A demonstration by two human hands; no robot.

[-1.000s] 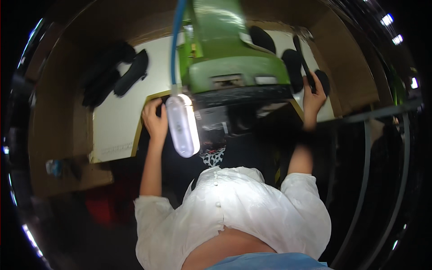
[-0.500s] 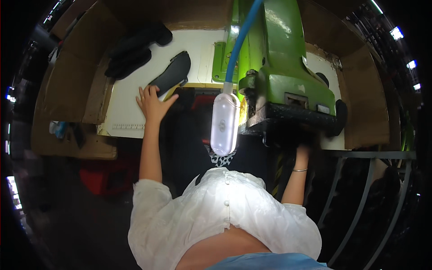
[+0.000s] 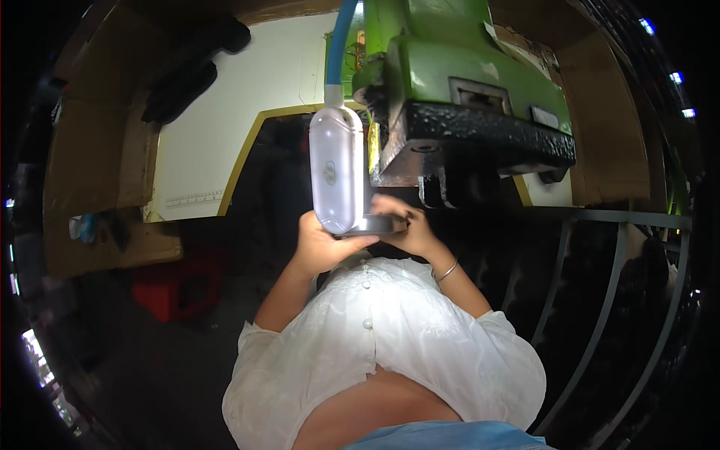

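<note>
A dark shoe sole (image 3: 381,224) is held low in front of my white blouse, seen nearly edge-on. My left hand (image 3: 319,247) is closed on its left end, the thumb stretched along the near edge. My right hand (image 3: 416,234), with a bracelet on the wrist, is closed round the right end; its fingers are slightly blurred over the top. A pale, lit lamp (image 3: 335,169) on a blue hose hangs in front and hides part of the sole and of my left fingers. Several black soles (image 3: 182,91) lie piled on the white tabletop (image 3: 247,71) to the left.
A green machine (image 3: 450,64) with a heavy black head (image 3: 480,135) stands beyond my hands, towards the right. Cardboard walls (image 3: 97,120) edge the table, whose front has a yellow-rimmed cut-out. Grey metal rails (image 3: 611,285) stand at right; a red stool (image 3: 176,289) is low at left.
The single sole that lay by my left hand on the table is now in my hands near my body. My right hand has come out from beneath the machine head.
</note>
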